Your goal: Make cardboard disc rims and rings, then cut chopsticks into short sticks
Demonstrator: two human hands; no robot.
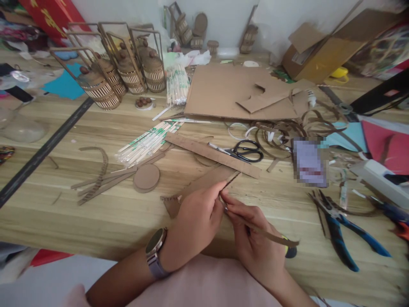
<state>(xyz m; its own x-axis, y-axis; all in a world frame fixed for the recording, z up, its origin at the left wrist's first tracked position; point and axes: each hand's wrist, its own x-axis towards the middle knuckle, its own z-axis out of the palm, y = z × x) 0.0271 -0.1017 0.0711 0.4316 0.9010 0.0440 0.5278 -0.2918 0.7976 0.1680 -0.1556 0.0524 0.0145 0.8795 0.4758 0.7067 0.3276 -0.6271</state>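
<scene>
1. Reading the clock from the meeting fingertips, with twelve away from the body: holding a narrow brown strip (271, 236) at the centre, between both hands.
2. In the left hand (196, 219), curled in with thumb against forefinger: pinching the strip near a dark-edged end that points to one o'clock. Worn on that wrist: a watch (156, 244).
3. In the right hand (252, 247), also drawn into a fingertip pinch, touching or nearly touching the left: gripping the strip, with its long tail running out toward four o'clock. Impossible to tell behind the fingers whether joined to the dark-edged end.
4. At ten, partly covered by the left hand: a cardboard piece (191, 183), lying flat on the wooden table (105, 224).
5. Toward twelve: a flat cardboard bar (211, 154), with black-handled scissors (237, 152) just beside, at one.
6. At three: blue-handled pliers (334, 214), lying with handles spread.
7. Between nine and ten: round cardboard discs (146, 178).
8. At ten, farther out: wrapped sticks (147, 144), then slatted containers (102, 96) with tall handles.
</scene>
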